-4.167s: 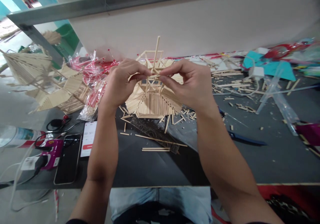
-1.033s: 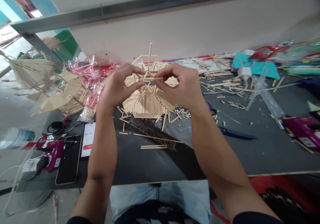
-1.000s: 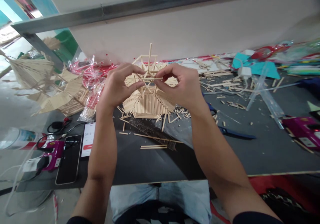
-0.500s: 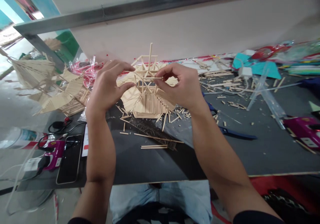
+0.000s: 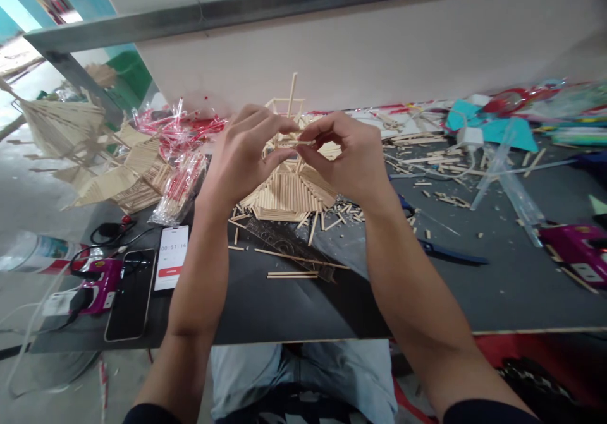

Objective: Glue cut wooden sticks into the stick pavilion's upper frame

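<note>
Centrally, a wooden-stick model (image 5: pixel 289 193) is observed on the dark tabletop (image 5: pixel 512 301), its sloped lower roof turned toward the wearer and partly screened by both hands. Above it, a short stick (image 5: pixel 290 142) is held level, its right end pinched between thumb and forefinger of the right hand (image 5: pixel 353 155). Thumb and forefinger of the left hand (image 5: pixel 246 152) are held apart around its other end; whether contact is made cannot be told. Nearer the wearer, two parallel sticks (image 5: pixel 292 275) are noted beside a dark ruler (image 5: pixel 272 236).
</note>
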The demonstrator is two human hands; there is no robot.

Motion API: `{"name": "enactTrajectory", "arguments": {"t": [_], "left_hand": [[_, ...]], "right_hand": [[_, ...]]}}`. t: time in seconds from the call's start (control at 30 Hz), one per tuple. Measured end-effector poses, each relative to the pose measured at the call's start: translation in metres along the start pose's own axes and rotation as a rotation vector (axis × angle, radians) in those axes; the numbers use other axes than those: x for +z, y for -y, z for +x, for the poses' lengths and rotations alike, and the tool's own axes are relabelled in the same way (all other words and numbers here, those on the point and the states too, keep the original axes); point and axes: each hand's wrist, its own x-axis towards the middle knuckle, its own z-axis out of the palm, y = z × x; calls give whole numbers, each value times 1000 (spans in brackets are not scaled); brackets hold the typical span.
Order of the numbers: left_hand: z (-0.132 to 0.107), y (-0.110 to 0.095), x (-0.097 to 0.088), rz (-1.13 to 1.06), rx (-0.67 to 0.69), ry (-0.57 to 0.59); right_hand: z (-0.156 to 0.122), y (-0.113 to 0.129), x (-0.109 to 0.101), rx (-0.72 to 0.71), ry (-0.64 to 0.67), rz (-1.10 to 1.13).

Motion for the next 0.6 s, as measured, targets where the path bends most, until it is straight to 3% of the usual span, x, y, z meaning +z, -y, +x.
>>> {"name": "enactTrajectory", "arguments": {"t": [0.2, 0.37, 0.47, 0.6], "left_hand": [[2, 1, 10, -22, -6, 36], [2, -1, 6, 5, -36, 52], [1, 3, -6, 10, -33, 13], [-3, 9, -34, 68, -116, -116]], "right_hand": [[3, 5, -14, 28, 83, 6], [2, 10, -59, 90, 50, -99], [-3, 1, -91, 358, 58, -239], [-14, -34, -123, 829, 301, -591]]}}
